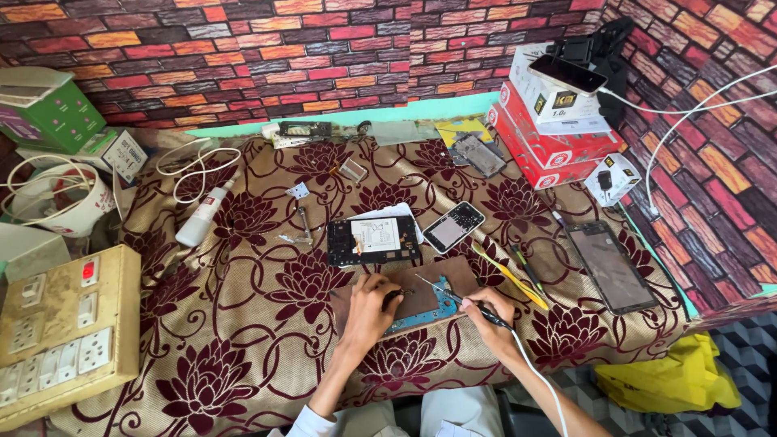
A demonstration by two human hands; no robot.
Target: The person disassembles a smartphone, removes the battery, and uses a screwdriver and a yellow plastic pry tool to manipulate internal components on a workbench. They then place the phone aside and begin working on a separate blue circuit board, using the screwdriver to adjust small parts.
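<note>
Circuit board [426, 310], blue, lies on a brown mat [453, 279] on the floral-clothed counter [243, 340]. Left hand [371, 309] presses closed on its edge; right hand [492, 311] grips a soldering iron [457, 298], tip over it. Soldering appears underway; next calls for steady tip placement.

A gold tablecloth [243, 340] printed with dark maroon flowers covers everything. At its middle lies a blue circuit board [433, 311] on a brown mat [461, 275]. Beyond the board is a black phone frame [372, 241]; right of the board are yellow tweezers [510, 277]; far right are red and white boxes [550, 146]. The wall [243, 48] shows multicoloured brick pattern.
</note>
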